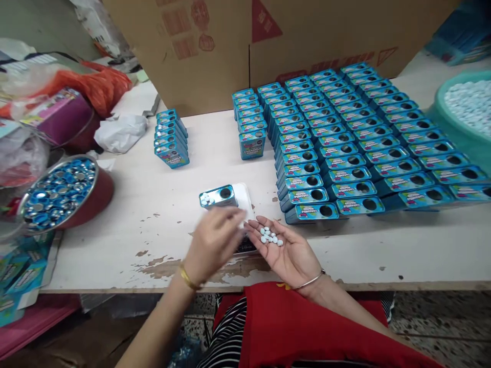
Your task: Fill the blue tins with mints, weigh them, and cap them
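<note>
Right hand [286, 250] is lying open, cupping white candies [270, 236]; blurred left hand [215, 237], grip unclear, is picking them beside the tin [218, 197], likely filling it.

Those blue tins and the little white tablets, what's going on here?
A person sits at the table. The right hand lies palm up, cupping a few white tablets. The left hand hovers, blurred, just beside one blue tin lying on a small white scale, with tablets on it. Rows of matching tins fill the table's right side.
</note>
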The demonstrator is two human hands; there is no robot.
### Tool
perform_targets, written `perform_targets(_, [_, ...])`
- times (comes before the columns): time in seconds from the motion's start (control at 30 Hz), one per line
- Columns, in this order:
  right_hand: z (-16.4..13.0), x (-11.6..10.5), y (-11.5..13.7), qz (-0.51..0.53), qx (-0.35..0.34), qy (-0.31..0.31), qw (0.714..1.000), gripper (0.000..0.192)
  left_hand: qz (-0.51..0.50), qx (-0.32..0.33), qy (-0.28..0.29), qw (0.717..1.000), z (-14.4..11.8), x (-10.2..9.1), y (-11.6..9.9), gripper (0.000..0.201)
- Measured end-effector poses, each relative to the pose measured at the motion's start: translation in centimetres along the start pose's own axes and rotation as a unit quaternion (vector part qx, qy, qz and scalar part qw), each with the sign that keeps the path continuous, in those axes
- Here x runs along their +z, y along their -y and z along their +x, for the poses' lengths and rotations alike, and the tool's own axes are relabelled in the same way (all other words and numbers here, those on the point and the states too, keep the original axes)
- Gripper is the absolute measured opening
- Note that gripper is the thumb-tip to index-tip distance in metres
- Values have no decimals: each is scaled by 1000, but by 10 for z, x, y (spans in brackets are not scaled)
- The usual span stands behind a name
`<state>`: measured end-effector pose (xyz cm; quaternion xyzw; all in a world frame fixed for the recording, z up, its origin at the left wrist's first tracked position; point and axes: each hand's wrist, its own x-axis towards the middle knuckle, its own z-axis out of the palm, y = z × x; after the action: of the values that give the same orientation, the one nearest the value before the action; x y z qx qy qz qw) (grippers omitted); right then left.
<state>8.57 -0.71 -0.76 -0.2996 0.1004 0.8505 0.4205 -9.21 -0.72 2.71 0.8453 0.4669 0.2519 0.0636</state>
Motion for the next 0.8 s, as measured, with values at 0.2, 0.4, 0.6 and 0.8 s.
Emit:
perform_targets(0.2, [-8, -15, 1, -26, 16, -19, 999, 27, -94, -23, 86, 992, -12, 57, -51, 22])
perform_targets(0.4, [-9, -28, -1, -25, 20, -39, 999, 20, -99, -66, 132, 984, -12, 67, -49, 14])
perform_targets(0.6, [-4, -13, -7, -6, 15, -19, 1000, 21, -125, -51, 92, 987, -11, 60, -38, 10])
perform_targets(0.8, [9, 9, -10, 22, 7, 11, 1000, 19, -179, -59, 0, 982, 9, 29, -18, 12])
